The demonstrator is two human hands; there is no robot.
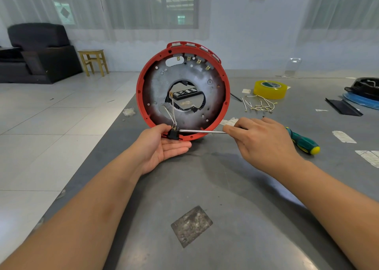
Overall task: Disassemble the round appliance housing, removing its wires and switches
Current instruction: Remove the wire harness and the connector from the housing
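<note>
The round red housing stands on edge on the grey table, its grey metal inner plate facing me. Several switches with brass terminals sit along its top rim. A small black connector block hangs at the bottom rim, with thin white wires running up into the central hole. My left hand lies palm up under the block, thumb against it. My right hand grips a green-and-yellow screwdriver, whose steel shaft tip touches the block.
Loose removed wires lie right of the housing beside a yellow tape roll. A black part on a blue ring and a black strip sit far right. The table's left edge runs diagonally; a stool and sofa stand beyond.
</note>
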